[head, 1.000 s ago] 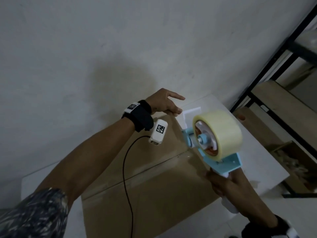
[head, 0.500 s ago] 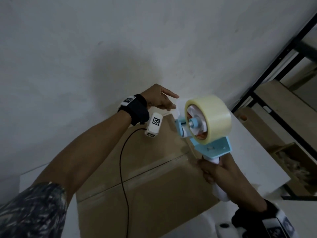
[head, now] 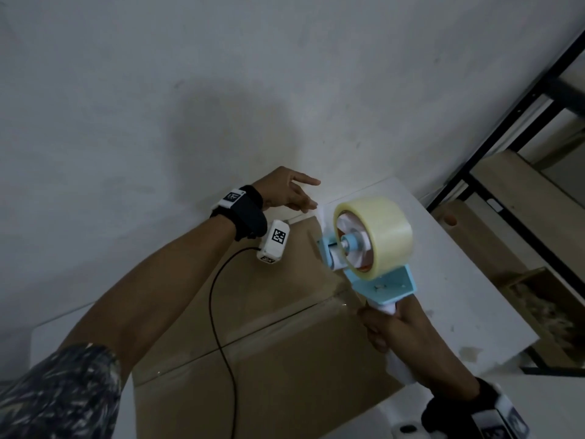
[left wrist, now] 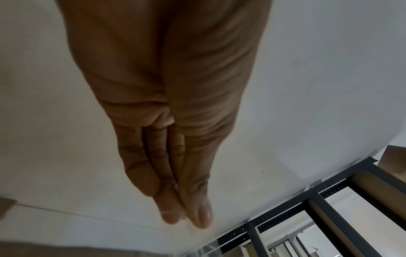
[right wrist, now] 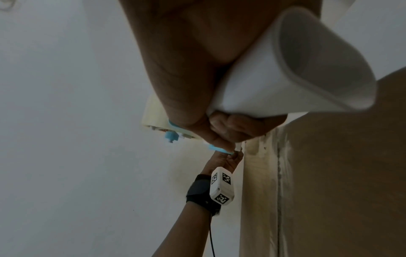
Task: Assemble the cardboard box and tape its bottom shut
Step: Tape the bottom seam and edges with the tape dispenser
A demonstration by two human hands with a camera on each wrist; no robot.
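Note:
A brown cardboard box lies on the white table, flaps closed, with clear tape along the centre seam. My right hand grips the white handle of a blue tape dispenser, which carries a pale yellow tape roll above the box's far right edge. My left hand is at the box's far corner, just in front of the dispenser. In the left wrist view its thumb and fingertips are pressed together, apparently pinching the tape's clear loose end.
A plain wall rises right behind the table. A black metal rack with brown boards stands to the right. The left wrist camera's black cable trails across the box.
The dispenser has drawn slightly nearer to the left hand at the far corner. Both grips look the same.

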